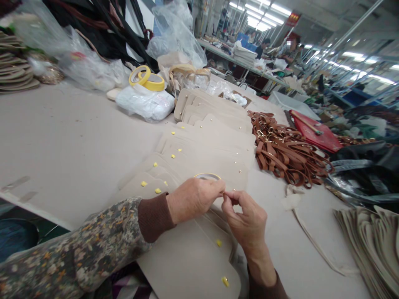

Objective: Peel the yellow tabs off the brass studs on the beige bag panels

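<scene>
My left hand [195, 198] and my right hand [247, 218] meet with their fingertips pinched together. Whatever is between those fingertips is too small to make out. Just behind my left hand, the rim of a yellow tape roll [207, 174] shows; the rest of it is hidden. Beneath my hands lies a beige panel [183, 257] with rounded corners and small yellow tape pieces [225, 282] on it. Further overlapping beige panels [212, 143] spread away from me, some bearing yellow bits along the left and small metal studs along the right.
Brown straps with metal rings [280, 153] are heaped at the right, near a red flat item [316, 131]. Stacked beige pieces [370, 249] stand at the right front. Two yellow tape rolls [154, 82] rest on a white plastic-wrapped bundle [146, 103]. A thin cord [314, 238] trails across the table.
</scene>
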A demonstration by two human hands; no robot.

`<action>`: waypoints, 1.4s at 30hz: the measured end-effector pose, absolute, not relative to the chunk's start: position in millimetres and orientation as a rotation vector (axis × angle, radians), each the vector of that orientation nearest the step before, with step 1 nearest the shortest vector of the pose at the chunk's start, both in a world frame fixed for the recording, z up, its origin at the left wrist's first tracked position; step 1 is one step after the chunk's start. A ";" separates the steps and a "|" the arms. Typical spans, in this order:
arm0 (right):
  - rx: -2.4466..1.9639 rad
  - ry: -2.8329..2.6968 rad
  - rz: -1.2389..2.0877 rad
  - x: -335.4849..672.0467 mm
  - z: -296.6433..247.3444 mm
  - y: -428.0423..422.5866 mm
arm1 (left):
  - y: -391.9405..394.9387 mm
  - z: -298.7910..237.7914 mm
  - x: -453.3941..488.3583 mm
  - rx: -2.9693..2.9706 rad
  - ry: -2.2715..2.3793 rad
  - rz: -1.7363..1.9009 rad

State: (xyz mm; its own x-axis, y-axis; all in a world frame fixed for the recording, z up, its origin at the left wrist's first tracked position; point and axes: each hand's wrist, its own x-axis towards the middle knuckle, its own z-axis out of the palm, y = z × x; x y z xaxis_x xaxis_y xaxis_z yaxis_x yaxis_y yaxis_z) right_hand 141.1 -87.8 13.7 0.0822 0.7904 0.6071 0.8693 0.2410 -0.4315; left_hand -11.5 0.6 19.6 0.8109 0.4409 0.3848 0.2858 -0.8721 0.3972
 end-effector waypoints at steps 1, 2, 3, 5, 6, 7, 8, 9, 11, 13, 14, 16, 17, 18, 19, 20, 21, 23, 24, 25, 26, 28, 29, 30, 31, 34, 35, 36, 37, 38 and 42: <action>-1.593 -1.627 -0.033 139.6 15.6 -89.0 | -0.1 20.1 -10.4 2.684 0.550 0.690; -1.634 -1.528 0.097 139.0 17.3 -89.7 | -1.3 20.6 -9.2 2.694 0.536 0.705; -1.667 -1.412 0.245 139.5 18.5 -90.1 | -3.0 21.3 -7.8 2.701 0.509 0.727; -1.691 -1.158 0.514 144.8 18.4 -90.2 | -7.0 23.1 -5.0 2.698 0.432 0.792; -1.689 -1.040 0.602 149.5 16.8 -90.6 | -8.5 24.0 -3.6 2.695 0.402 0.820; -1.688 -0.948 0.662 155.2 14.1 -91.6 | -9.2 24.5 -2.2 2.700 0.396 0.834; -1.697 -0.885 0.713 161.4 10.6 -93.5 | -8.7 24.7 -0.9 2.715 0.426 0.825; -1.717 -0.849 0.767 167.6 6.4 -96.3 | -6.9 24.2 0.4 2.738 0.491 0.792; -1.773 -0.841 0.875 178.2 -2.9 -103.7 | 0.1 21.1 2.8 2.793 0.670 0.673; -1.826 -0.848 0.925 184.8 -11.4 -111.2 | 8.6 15.8 5.3 2.840 0.798 0.515; -1.845 -0.844 0.926 186.5 -14.8 -114.1 | 12.4 12.8 6.6 2.857 0.824 0.440; -1.870 -0.836 0.921 187.6 -19.2 -117.0 | 18.0 7.3 8.9 2.876 0.834 0.340; -1.880 -0.834 0.920 187.2 -20.3 -117.1 | 19.7 5.1 10.0 2.878 0.837 0.322; -1.887 -0.829 0.916 186.5 -20.8 -116.6 | 20.9 3.6 10.7 2.872 0.841 0.320; -1.893 -0.828 0.910 185.7 -20.8 -115.7 | 21.6 2.6 11.1 2.858 0.843 0.321; -1.897 -0.826 0.905 184.9 -20.5 -114.5 | 22.0 2.4 11.0 2.832 0.843 0.322; -1.899 -0.822 0.904 184.4 -20.0 -113.4 | 22.2 2.7 10.5 2.797 0.832 0.320; -1.901 -0.807 0.915 184.4 -18.5 -111.5 | 21.4 4.5 8.2 2.721 0.766 0.299; -1.896 -0.796 0.925 185.2 -17.4 -110.9 | 20.5 5.6 6.6 2.697 0.721 0.274; -1.888 -0.785 0.941 186.4 -16.1 -110.7 | 19.3 6.7 5.0 2.686 0.671 0.241; -1.878 -0.777 0.962 188.0 -14.6 -110.9 | 17.9 7.6 3.6 2.691 0.614 0.204; -1.853 -0.779 1.021 191.5 -11.4 -112.6 | 15.3 8.1 1.7 2.731 0.499 0.142; -1.847 -0.791 1.055 193.1 -10.1 -114.3 | 14.4 7.7 1.3 2.755 0.450 0.130; -1.849 -0.809 1.089 194.2 -9.3 -116.3 | 13.7 7.0 1.3 2.776 0.412 0.128; -1.861 -0.832 1.115 194.7 -9.0 -118.7 | 13.4 5.9 1.4 2.792 0.389 0.134; -1.947 -0.962 1.122 192.7 -10.2 -126.0 | 13.5 2.5 1.9 2.812 0.392 0.154; -1.985 -1.034 1.091 191.1 -10.5 -127.7 | 13.6 1.5 1.9 2.813 0.396 0.162; -2.018 -1.116 1.040 189.2 -10.4 -128.8 | 13.5 0.6 1.9 2.813 0.398 0.172; -2.043 -1.204 0.978 187.1 -9.8 -129.3 | 13.4 -0.2 1.8 2.812 0.400 0.185; -2.060 -1.285 0.912 185.1 -8.8 -129.1 | 13.2 -1.0 1.7 2.811 0.399 0.196; -2.084 -1.468 0.726 178.2 -3.3 -125.0 | 12.4 -2.8 1.4 2.811 0.399 0.219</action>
State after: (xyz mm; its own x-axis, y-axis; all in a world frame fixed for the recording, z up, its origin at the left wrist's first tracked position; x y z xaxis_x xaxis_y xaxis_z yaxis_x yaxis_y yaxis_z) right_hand 178.2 -125.0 -3.3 0.2817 0.9487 -0.1437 0.6901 -0.3043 -0.6567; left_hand 1.4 12.4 -2.8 0.9501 0.2927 0.1077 0.2482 -0.9187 0.3074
